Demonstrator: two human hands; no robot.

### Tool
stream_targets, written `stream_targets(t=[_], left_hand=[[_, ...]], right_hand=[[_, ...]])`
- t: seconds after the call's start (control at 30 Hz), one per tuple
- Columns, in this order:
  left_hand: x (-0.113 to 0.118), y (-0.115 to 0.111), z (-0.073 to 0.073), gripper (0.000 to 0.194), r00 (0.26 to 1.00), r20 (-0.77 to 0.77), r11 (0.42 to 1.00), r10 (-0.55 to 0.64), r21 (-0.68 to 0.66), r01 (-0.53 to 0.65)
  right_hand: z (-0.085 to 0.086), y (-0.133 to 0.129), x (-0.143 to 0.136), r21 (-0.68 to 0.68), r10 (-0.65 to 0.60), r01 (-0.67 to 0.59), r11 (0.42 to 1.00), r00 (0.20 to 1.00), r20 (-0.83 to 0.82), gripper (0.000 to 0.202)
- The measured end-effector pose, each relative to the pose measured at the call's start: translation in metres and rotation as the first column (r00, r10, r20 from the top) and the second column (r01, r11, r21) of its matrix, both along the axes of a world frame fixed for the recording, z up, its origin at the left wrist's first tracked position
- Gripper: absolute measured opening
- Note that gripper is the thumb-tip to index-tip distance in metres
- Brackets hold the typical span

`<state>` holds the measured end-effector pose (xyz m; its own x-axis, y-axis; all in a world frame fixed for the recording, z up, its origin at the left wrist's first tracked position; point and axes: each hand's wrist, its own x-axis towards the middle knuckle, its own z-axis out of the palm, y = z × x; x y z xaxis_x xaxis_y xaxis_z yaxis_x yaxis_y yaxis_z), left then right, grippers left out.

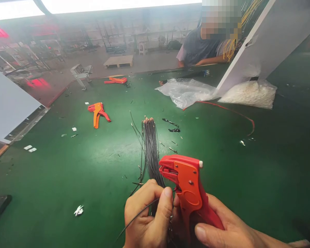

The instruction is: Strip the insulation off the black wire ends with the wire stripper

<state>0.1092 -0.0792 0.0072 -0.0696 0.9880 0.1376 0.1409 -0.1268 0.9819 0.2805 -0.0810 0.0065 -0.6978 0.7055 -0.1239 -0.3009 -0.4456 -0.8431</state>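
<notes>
My left hand (151,215) pinches a thin black wire (136,217) between thumb and forefinger. One end of that wire trails toward the lower left, and the other reaches the tool beside it. A red and orange wire stripper (189,182) is gripped in my right hand (227,224), its jaws pointing left. Whether the wire sits in the stripper's cutter is hard to make out. Beyond my hands lies a bundle of black wires (152,144) with bare copper ends at the far side. My left hand covers its near part.
Two more strippers, one nearer (98,113) and one farther (116,80), lie on the green table (105,179). Wire scraps (174,130) surround the bundle. A plastic bag (187,90), a filled bag (250,93) and a slanted white panel (268,41) stand right. A person (204,48) sits opposite.
</notes>
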Motion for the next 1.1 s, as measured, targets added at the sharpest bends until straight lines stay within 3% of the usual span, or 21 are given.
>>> stream_targets(t=[0.27,0.4,0.6,0.77,0.9,1.1], left_hand=[[0.005,0.0,-0.006,0.037,0.999,0.029,0.999,-0.026,0.029,0.025],[0.005,-0.001,-0.007,0.037,1.0,-0.01,0.998,-0.026,0.06,0.027],[0.002,-0.001,-0.007,0.038,0.994,-0.1,0.994,-0.045,0.097,0.055],[-0.005,0.002,-0.002,0.033,0.965,-0.213,0.978,-0.155,0.104,0.18],[-0.006,0.002,-0.003,0.031,0.959,-0.22,0.973,-0.178,0.107,0.205],[0.001,-0.001,-0.013,0.033,0.988,-0.131,0.983,-0.081,0.153,0.101]], right_hand=[[0.002,0.0,-0.003,-0.023,-0.001,-0.001,1.0,0.995,-0.099,0.036],[-0.006,-0.002,-0.001,-0.001,-0.024,0.024,1.0,0.999,-0.024,0.03],[-0.02,-0.011,0.003,-0.082,-0.063,0.069,0.994,0.995,0.075,0.042],[-0.017,-0.012,-0.001,-0.104,-0.092,0.109,0.989,0.983,0.158,0.05],[-0.017,-0.013,-0.001,-0.082,-0.139,0.156,0.984,0.973,0.186,0.053],[-0.021,-0.013,0.004,-0.054,-0.104,0.116,0.992,0.975,0.194,0.055]])
